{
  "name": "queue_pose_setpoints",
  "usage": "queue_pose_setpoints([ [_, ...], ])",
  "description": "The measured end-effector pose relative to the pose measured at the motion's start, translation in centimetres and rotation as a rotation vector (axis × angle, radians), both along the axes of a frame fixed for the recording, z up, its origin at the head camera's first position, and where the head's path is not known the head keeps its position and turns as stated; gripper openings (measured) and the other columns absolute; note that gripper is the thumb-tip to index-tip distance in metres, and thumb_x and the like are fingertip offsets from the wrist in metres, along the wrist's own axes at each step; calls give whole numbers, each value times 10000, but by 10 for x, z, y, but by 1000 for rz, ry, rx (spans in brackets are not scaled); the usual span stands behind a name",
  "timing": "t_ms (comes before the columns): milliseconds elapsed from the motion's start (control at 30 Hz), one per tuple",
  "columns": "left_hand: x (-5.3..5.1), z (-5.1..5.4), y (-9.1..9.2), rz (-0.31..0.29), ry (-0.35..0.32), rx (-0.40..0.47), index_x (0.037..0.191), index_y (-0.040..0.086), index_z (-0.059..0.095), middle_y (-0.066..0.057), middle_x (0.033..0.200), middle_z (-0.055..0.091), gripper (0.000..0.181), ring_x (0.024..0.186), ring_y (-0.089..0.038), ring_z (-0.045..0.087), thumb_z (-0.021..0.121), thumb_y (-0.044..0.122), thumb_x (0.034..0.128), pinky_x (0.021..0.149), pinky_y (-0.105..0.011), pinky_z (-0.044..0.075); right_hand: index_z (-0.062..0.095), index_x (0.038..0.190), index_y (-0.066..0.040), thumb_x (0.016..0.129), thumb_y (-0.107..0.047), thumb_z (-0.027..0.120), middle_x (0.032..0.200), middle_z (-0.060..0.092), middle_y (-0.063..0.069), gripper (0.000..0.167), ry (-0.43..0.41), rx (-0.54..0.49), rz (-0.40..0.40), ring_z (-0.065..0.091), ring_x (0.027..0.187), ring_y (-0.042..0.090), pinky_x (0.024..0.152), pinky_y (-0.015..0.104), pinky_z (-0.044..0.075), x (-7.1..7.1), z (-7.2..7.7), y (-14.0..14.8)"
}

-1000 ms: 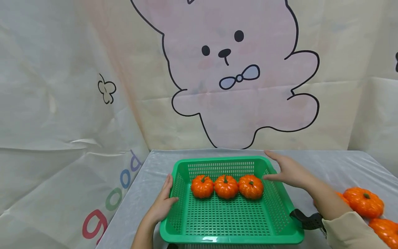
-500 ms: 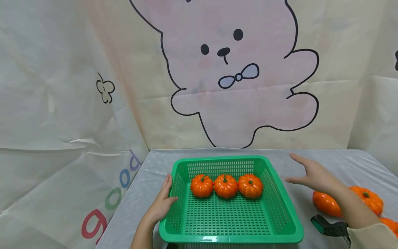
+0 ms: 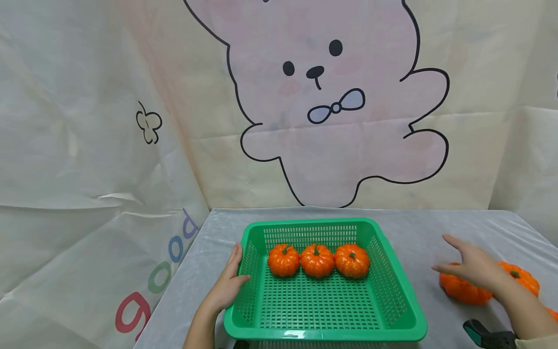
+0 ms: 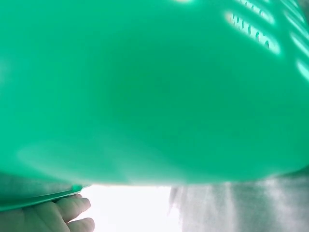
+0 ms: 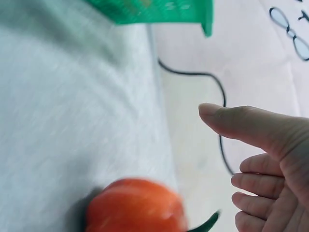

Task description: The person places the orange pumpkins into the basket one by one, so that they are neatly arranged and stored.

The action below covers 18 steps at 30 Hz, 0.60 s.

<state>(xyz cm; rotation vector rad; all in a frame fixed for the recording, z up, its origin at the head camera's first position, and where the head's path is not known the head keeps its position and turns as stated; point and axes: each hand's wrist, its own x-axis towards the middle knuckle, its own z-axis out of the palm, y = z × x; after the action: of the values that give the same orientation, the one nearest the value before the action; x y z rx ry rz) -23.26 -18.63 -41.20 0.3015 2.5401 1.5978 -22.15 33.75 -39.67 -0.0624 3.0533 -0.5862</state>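
A green plastic basket (image 3: 322, 334) with perforated walls stands on the grey cloth. Three small orange pumpkins (image 3: 317, 261) sit in a row inside it, towards the back. At the basket's left side, my left hand (image 3: 228, 281) holds the rim, thumb over the edge and fingers along the outside. My right hand (image 3: 475, 266) is off to the right, over a loose orange pumpkin (image 3: 465, 288), with thumb and fingers spread and nothing between them. In the right wrist view that pumpkin (image 5: 137, 208) lies below the hand, apart from it, its green stem showing.
Another orange pumpkin (image 3: 520, 277) lies behind the right forearm, and part of one more (image 3: 552, 314) shows at the right edge. A curtain with a drawn bear (image 3: 331, 145) hangs behind the table. A dark cable (image 5: 193, 73) runs beyond the table edge.
My right hand has moved from the basket's right rim rightward and down, to over the loose pumpkin. The left hand and the basket have stayed in place.
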Motion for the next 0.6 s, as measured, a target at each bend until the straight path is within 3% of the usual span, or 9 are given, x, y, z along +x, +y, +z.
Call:
queue_pose_setpoints([
  [300, 0, 1, 0, -3, 3, -5, 1501, 85, -8, -125, 1568, -116, 811, 1431, -360, -101, 472, -28, 857, 1107, -610, 8, 318, 1281, 243, 758, -502, 683, 1229, 371, 476, 982, -25, 34, -37, 423, 1047, 598, 817, 646, 397, 2, -30, 24],
  [600, 0, 1, 0, -6, -2, -4, 1502, 88, -9, -127, 1567, -121, 817, 1429, -361, -105, 477, -26, 855, 1105, -611, 2, 277, 1308, 242, 793, -588, 599, 1258, 338, 477, 1028, -136, -18, -85, 379, 1093, 603, 858, 655, 362, 5, -42, 30],
])
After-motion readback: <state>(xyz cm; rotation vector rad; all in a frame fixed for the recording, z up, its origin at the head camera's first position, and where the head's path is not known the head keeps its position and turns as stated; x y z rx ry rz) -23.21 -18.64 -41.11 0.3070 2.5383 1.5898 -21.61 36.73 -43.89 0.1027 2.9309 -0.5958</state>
